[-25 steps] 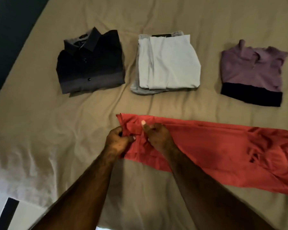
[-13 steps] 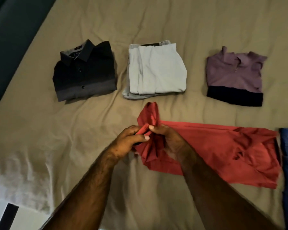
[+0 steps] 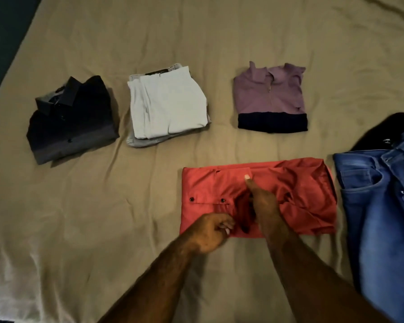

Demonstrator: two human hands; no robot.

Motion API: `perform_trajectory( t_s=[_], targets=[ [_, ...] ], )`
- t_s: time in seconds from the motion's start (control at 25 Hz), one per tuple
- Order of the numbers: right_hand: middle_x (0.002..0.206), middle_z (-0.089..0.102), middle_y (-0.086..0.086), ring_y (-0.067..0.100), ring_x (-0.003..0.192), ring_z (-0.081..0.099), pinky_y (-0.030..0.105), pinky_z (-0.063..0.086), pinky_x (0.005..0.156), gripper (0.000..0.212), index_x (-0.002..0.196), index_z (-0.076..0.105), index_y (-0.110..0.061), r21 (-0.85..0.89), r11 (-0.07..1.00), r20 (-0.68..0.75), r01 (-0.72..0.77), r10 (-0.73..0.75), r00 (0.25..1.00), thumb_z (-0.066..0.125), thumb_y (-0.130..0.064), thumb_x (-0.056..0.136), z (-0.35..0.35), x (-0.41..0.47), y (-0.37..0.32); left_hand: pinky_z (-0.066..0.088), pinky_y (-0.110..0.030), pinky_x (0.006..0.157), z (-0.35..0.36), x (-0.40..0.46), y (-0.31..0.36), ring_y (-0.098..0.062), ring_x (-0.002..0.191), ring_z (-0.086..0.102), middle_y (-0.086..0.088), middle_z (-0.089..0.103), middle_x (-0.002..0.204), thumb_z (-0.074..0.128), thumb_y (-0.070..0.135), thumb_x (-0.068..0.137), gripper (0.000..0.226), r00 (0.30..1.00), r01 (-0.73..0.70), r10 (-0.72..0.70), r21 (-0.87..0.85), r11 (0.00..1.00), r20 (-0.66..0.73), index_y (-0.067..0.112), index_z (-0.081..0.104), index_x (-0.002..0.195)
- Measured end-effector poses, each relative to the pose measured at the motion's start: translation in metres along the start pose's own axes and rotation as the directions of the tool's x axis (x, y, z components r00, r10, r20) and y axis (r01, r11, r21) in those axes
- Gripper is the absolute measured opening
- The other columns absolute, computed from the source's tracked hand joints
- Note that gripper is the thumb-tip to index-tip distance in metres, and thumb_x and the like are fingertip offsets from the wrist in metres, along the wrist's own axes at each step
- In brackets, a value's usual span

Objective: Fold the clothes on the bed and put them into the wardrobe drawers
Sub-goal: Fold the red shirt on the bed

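Red garment (image 3: 289, 194), folded, lower centre-right of the tan bed (image 3: 103, 206). Right hand (image 3: 264, 203) rests on it, forefinger extended flat; left hand (image 3: 210, 231) at its near edge, fingers curled, grip unclear. Blue jeans (image 3: 383, 206) far right; three folded garments above.

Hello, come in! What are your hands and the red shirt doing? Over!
Left hand curled at red shirt edge. Right hand pressing its middle. Shirt folded. Jeans close beside.
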State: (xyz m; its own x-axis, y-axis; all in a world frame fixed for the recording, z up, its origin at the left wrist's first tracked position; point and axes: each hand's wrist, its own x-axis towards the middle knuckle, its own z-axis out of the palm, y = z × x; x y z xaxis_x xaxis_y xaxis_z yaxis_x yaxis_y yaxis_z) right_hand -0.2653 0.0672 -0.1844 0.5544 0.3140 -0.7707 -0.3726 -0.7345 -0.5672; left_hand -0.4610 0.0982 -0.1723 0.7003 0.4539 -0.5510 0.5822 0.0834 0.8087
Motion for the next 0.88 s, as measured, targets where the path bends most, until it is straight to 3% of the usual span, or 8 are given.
perform_trajectory(
  t_s=[0.12, 0.24, 0.32, 0.4, 0.52, 0.6, 0.72, 0.88],
  targets=[
    [0.097, 0.073, 0.015, 0.036, 0.091, 0.069, 0.043, 0.052, 0.085, 0.054, 0.108, 0.067, -0.009, -0.283, 0.882, -0.379, 0.377, -0.464, 0.801, 0.071, -0.057, 0.085, -0.010, 0.001, 0.015, 0.048, -0.024, 0.109, 0.026, -0.002, 0.012, -0.015, 0.124, 0.065, -0.002, 0.072, 0.130, 0.055, -0.001, 0.076, 0.052, 0.973, -0.229, 0.220, 0.161, 0.960, 0.067, 0.007, 0.075, 0.124],
    [0.091, 0.067, 0.005, 0.031, 0.084, 0.063, 0.041, 0.051, 0.080, 0.025, 0.100, 0.067, -0.017, -0.488, 0.540, -0.046, 0.685, -0.800, 0.598, 0.075, -0.037, 0.087, -0.007, -0.006, 0.022, 0.055, -0.033, 0.098, 0.022, -0.009, 0.004, -0.017, 0.107, 0.071, 0.001, 0.077, 0.112, 0.047, 0.014, 0.076, 0.044, 0.939, -0.189, 0.205, 0.084, 0.978, -0.276, 0.018, 0.079, 0.106],
    [0.094, 0.066, 0.012, 0.038, 0.085, 0.065, 0.045, 0.054, 0.078, 0.022, 0.096, 0.068, -0.014, -0.667, 0.447, 0.068, 0.595, -0.760, 0.647, 0.066, -0.034, 0.088, -0.006, -0.001, 0.022, 0.056, -0.038, 0.087, 0.008, -0.009, -0.010, -0.026, 0.096, 0.067, -0.001, 0.072, 0.099, 0.054, 0.023, 0.080, 0.028, 0.719, 0.024, 0.129, 0.210, 0.977, -0.683, 0.017, 0.074, 0.098],
    [0.100, 0.065, 0.022, 0.043, 0.084, 0.063, 0.050, 0.050, 0.080, 0.032, 0.102, 0.068, -0.005, -0.842, 0.364, -0.046, 0.398, -0.784, 0.618, 0.050, -0.028, 0.090, -0.003, 0.006, 0.023, 0.054, -0.041, 0.084, -0.017, -0.001, -0.028, -0.035, 0.093, 0.064, -0.008, 0.067, 0.095, 0.070, 0.029, 0.086, 0.021, 0.524, 0.270, -0.035, 0.127, 0.954, -0.851, 0.012, 0.068, 0.098],
    [0.104, 0.070, 0.018, 0.040, 0.089, 0.065, 0.048, 0.049, 0.086, 0.031, 0.108, 0.071, -0.007, -0.737, 0.130, 0.197, 0.664, -0.897, 0.395, 0.050, -0.023, 0.091, 0.022, -0.005, 0.024, 0.058, -0.041, 0.080, -0.054, 0.016, -0.042, -0.033, 0.084, 0.068, -0.008, 0.071, 0.091, 0.089, 0.040, 0.080, 0.043, 0.528, 0.404, -0.497, -0.310, 0.860, -0.689, 0.011, 0.066, 0.102],
    [0.094, 0.073, 0.003, 0.028, 0.087, 0.067, 0.039, 0.053, 0.083, 0.027, 0.102, 0.073, -0.017, -0.496, 0.347, 0.344, 0.796, -0.763, 0.547, 0.058, -0.040, 0.097, 0.054, -0.022, 0.021, 0.054, -0.032, 0.062, -0.060, 0.022, -0.044, -0.027, 0.067, 0.064, -0.009, 0.072, 0.080, 0.087, 0.025, 0.084, 0.027, 0.658, 0.318, -0.594, -0.544, 0.777, -0.464, 0.008, 0.069, 0.096],
    [0.069, 0.061, -0.011, 0.012, 0.067, 0.057, 0.033, 0.047, 0.071, 0.057, 0.073, 0.061, -0.023, -0.114, 0.881, 0.325, 0.459, -0.404, 0.855, 0.054, -0.077, 0.091, 0.077, -0.037, 0.010, 0.051, -0.024, 0.061, -0.053, 0.013, -0.020, -0.019, 0.070, 0.064, -0.010, 0.072, 0.083, 0.070, -0.002, 0.091, 0.013, 0.805, 0.127, -0.493, -0.717, 0.686, -0.329, 0.010, 0.069, 0.086],
    [0.071, 0.067, -0.007, 0.010, 0.063, 0.061, 0.031, 0.052, 0.063, 0.033, 0.081, 0.067, -0.020, 0.173, 0.955, 0.445, 0.240, -0.293, 0.846, 0.075, -0.049, 0.092, 0.056, -0.041, -0.010, 0.059, -0.037, 0.076, -0.057, -0.004, 0.005, -0.027, 0.086, 0.073, -0.017, 0.077, 0.102, 0.056, 0.002, 0.083, 0.030, 0.919, 0.057, -0.362, -0.855, 0.516, -0.157, 0.002, 0.073, 0.108]
  ],
)
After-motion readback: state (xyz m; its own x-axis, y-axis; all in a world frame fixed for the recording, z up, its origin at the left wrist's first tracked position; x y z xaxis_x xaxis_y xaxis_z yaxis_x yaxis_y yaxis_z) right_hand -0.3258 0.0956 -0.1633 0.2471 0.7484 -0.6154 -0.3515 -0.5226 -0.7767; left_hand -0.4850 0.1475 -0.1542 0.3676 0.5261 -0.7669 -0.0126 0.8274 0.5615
